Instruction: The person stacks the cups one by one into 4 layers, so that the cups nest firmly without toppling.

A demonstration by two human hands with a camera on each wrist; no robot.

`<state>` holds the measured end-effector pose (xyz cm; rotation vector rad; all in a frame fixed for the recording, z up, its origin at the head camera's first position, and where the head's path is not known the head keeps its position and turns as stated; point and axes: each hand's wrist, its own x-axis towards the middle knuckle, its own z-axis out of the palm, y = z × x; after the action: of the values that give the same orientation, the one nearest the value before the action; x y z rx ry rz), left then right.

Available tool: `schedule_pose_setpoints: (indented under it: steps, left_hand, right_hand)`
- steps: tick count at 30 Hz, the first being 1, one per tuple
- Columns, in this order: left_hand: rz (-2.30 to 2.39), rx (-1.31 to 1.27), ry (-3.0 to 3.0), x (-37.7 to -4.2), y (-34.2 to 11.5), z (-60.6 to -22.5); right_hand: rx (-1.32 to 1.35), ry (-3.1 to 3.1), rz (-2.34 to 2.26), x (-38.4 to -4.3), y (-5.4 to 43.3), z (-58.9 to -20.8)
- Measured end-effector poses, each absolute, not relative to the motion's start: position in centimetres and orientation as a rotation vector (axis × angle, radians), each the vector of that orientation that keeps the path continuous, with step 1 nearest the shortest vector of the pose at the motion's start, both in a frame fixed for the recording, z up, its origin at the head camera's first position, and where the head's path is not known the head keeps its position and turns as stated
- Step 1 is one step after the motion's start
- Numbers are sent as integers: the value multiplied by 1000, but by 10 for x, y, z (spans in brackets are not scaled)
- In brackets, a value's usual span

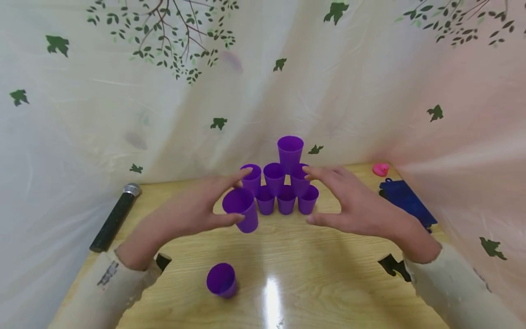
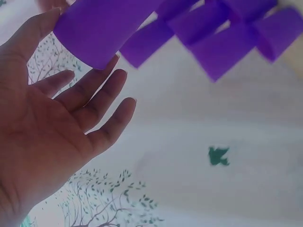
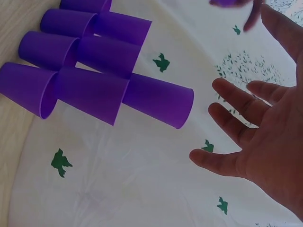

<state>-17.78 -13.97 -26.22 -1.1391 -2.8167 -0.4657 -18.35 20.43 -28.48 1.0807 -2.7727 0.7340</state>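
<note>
My left hand (image 1: pixel 197 208) pinches a purple cup (image 1: pixel 249 218) between thumb and fingers, mouth up and tilted, in front of the stack's left end. In the left wrist view that cup (image 2: pixel 102 30) sits at the fingertips. Behind it stands a pyramid of upright purple cups: a bottom row (image 1: pixel 286 203), a middle row of three cups (image 1: pixel 274 177), and one top cup (image 1: pixel 290 153) toward the right. Fingers spread, my right hand (image 1: pixel 357 205) hovers by the stack's right side, holding nothing. Its fingers are apart from the cups in the right wrist view.
Another purple cup (image 1: pixel 222 281) stands alone near the front of the wooden table (image 1: pixel 320 283). A black microphone (image 1: pixel 113 219) lies at the left edge. To the right are a dark blue flat item (image 1: pixel 404 201) and a pink rubber duck (image 1: pixel 381 169). A patterned curtain (image 1: pixel 255 100) hangs behind.
</note>
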Motion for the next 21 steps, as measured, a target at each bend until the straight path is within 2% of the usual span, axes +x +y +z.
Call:
schedule_pose_setpoints:
  steps: [8,21]
  left_hand:
    - [-414,-1019,-2908,-222,-133,-228]
    - [-455,-896,-3037,-282,-120,-212]
  right_hand:
    - [1052,-2838,753,-174,203,-298]
    - [1133,-2791,730,-171,196,-318]
